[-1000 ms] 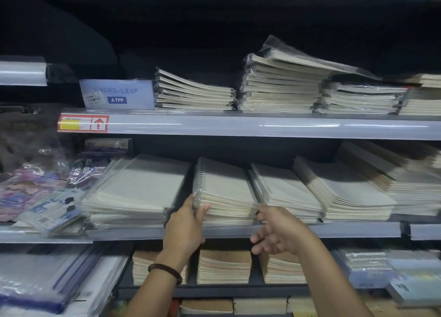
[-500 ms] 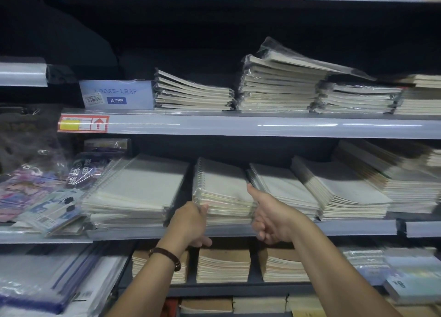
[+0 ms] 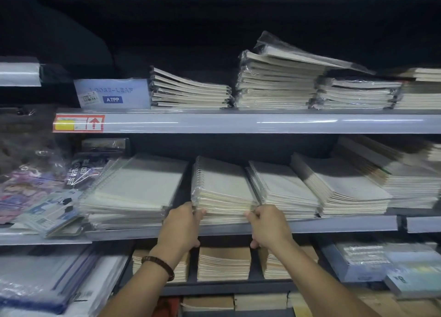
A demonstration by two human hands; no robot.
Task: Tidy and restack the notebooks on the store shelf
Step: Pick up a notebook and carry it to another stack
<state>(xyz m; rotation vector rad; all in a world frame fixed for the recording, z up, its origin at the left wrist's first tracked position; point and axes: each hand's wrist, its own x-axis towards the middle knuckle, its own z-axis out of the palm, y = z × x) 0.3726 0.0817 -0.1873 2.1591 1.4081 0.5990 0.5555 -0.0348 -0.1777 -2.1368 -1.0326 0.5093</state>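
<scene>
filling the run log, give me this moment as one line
action: holding spiral notebook stack | left hand: grips front left corner | right hand: grips front right corner | place: middle shelf

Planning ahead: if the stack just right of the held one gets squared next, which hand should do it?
Right. The right hand grips the right front corner of the middle stack, beside the neighbouring stack; the left hand holds its left corner and would have to cross over.
</scene>
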